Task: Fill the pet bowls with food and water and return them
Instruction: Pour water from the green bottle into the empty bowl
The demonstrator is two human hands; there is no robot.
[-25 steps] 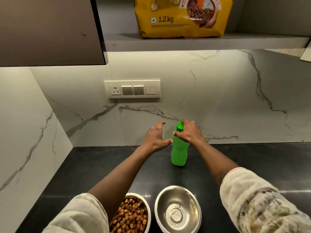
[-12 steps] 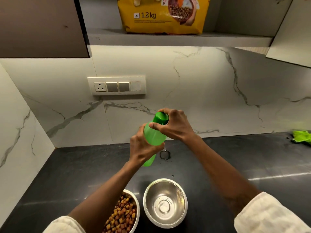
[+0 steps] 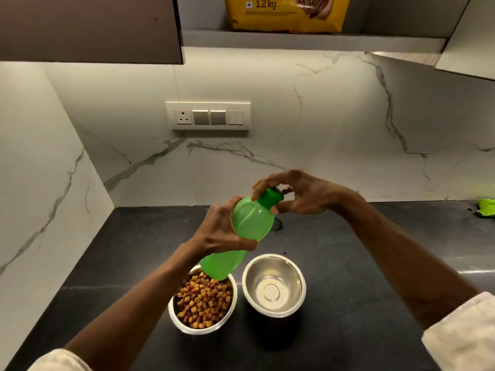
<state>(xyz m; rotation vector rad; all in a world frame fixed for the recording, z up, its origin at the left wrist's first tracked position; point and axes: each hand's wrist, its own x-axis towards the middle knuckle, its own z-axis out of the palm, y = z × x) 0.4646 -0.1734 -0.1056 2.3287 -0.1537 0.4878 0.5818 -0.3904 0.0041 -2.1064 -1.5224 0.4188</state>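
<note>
A green plastic bottle (image 3: 246, 226) is held tilted above the counter, its cap (image 3: 271, 197) pointing up and to the right. My left hand (image 3: 218, 228) grips the bottle's middle. My right hand (image 3: 297, 194) has its fingertips around the dark green cap. Below them two steel bowls stand side by side on the black counter: the left bowl (image 3: 175, 315) holds brown kibble, the right bowl (image 3: 273, 286) holds nothing. The bottle's base hangs over the far rim of the kibble bowl.
A yellow pet food bag (image 3: 286, 14) stands on the shelf above. A switch panel (image 3: 207, 115) is on the marble back wall. A green cloth (image 3: 486, 207) lies at the counter's right edge. A dark cabinet door (image 3: 88, 28) hangs at the upper left.
The bottle has come off the counter and been drawn toward me, over the bowls. My left hand took hold of its body while my right stayed on the cap.
</note>
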